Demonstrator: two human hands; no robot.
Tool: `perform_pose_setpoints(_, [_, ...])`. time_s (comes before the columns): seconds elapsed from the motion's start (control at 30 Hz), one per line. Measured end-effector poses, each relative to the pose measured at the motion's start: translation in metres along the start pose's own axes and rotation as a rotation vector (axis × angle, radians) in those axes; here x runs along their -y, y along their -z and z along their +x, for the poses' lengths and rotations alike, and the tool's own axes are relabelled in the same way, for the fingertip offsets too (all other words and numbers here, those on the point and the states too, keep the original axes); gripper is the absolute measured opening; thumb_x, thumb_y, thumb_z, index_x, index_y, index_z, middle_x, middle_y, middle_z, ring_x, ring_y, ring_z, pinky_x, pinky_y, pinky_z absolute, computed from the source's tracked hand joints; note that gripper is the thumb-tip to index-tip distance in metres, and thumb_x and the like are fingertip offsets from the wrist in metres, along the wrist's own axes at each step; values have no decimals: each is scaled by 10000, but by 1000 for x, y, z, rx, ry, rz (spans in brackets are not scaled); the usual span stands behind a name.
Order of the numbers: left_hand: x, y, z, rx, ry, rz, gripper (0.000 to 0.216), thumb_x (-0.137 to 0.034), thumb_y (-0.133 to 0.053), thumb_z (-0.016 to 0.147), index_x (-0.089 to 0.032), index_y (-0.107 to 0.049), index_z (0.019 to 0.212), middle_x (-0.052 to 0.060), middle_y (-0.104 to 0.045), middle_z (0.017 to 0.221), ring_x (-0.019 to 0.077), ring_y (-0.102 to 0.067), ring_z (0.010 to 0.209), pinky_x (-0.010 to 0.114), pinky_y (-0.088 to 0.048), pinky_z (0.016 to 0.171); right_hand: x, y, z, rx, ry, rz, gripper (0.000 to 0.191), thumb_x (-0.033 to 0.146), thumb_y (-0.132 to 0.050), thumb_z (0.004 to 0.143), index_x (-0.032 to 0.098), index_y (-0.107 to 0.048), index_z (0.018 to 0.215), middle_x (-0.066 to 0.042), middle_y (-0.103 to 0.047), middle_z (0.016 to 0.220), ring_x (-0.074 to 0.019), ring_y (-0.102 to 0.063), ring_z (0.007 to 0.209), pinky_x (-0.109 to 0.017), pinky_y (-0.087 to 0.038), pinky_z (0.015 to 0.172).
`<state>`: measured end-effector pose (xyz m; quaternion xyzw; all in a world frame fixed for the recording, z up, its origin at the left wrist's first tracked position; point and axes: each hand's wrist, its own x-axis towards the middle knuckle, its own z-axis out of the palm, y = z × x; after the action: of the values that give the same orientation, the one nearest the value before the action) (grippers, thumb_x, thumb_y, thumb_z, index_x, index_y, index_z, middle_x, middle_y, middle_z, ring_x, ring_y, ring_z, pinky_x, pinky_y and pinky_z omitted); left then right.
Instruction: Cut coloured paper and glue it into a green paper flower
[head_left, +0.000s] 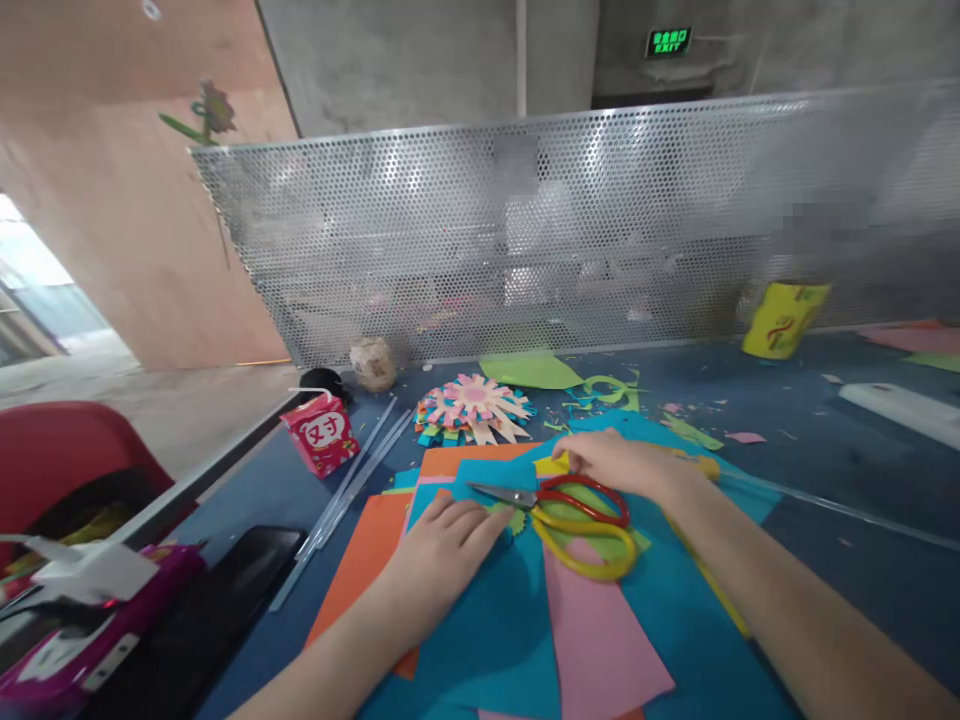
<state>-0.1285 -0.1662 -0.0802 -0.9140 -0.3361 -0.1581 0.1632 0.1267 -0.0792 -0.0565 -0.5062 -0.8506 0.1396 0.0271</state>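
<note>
My left hand (444, 545) lies flat with fingers stretched out on a stack of coloured paper sheets (487, 640), blue, orange and pink. My right hand (619, 465) rests beside the red and yellow handles of a pair of scissors (577, 515), its fingertips touching the red loop. The scissors lie on the paper with blades pointing left, closed, over a small green cut piece (517, 520). A layered paper flower (474, 408) sits just beyond the paper stack.
A red drink carton (321, 432) with straw and clear plastic strips (352, 480) lie left. A twine ball (373, 362) and yellow cup (784, 318) stand by the perforated metal screen (570, 220). Green scraps (592, 385) litter the blue table (847, 450). Black phone (225, 590) front left.
</note>
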Motion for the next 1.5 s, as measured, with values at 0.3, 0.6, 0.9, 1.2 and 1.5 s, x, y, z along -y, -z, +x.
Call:
perform_pose_setpoints(0.3, [5, 0, 12, -66, -228, 204, 249, -107, -361, 918, -118, -543, 1088, 74, -693, 802, 187, -652, 723, 321, -465, 645, 2, -7, 8, -108, 53, -131, 221, 300, -526, 900, 173, -577, 1074, -60, -605, 1079, -192, -594, 932, -418, -491, 822])
perform_pose_setpoints(0.6, [12, -2, 10, -110, -154, 102, 282, -95, -350, 907, -121, -544, 1110, 69, -688, 788, 179, -644, 715, 315, -502, 655, 3, -1, 2, -53, 53, -181, 226, 306, -520, 904, 172, -578, 1077, -47, -625, 1015, -185, -605, 894, -428, -479, 833])
perform_pose_setpoints(0.9, [19, 19, 1, -47, 39, -97, 389, -137, -466, 829, -159, -471, 1217, 95, -681, 1051, 223, -630, 958, 377, -482, 819, -7, -4, 4, -34, -24, -202, 224, 294, -486, 921, 201, -562, 1110, -46, -615, 1012, -173, -597, 862, -390, -499, 781])
perform_pose_setpoints(1.2, [21, 5, 3, 145, 88, -259, 515, -192, -475, 856, -183, -339, 1353, 113, -651, 1146, 236, -609, 1034, 409, -486, 866, 13, 0, 2, -52, 11, -269, 210, 262, -502, 914, 183, -570, 1096, -49, -618, 1042, -181, -601, 901, -415, -484, 829])
perform_pose_setpoints(1.5, [13, -5, 10, 36, 330, -489, 392, -170, -433, 853, -191, -460, 1243, 69, -715, 912, 207, -665, 874, 349, -525, 768, 28, -6, 6, -89, 63, -357, 141, 218, -522, 899, 161, -606, 997, -40, -636, 993, -195, -598, 930, -455, -442, 878])
